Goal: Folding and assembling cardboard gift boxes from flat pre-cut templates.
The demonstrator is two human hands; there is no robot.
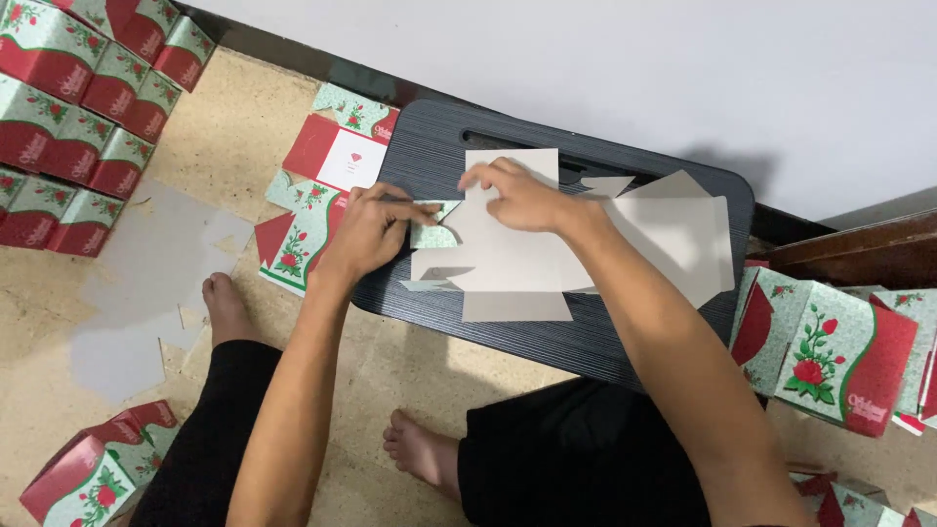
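Your left hand point(369, 229) has its grip pinched on a small printed flap point(432, 222) at the edge of the flat box blank point(508, 263), which lies grey side up on the dark tabletop point(605, 337). Your right hand point(517, 195) presses down on the blank's upper part, fingers bent, not clenched around anything. Folded red-and-green boxes point(68, 107) are stacked on the floor to your left, and another one point(830, 351) sits at your right.

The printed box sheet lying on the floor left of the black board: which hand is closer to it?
Left. The left hand pinches a flap right beside the printed sheet; the right hand presses the grey cardboard blank farther along the black board.
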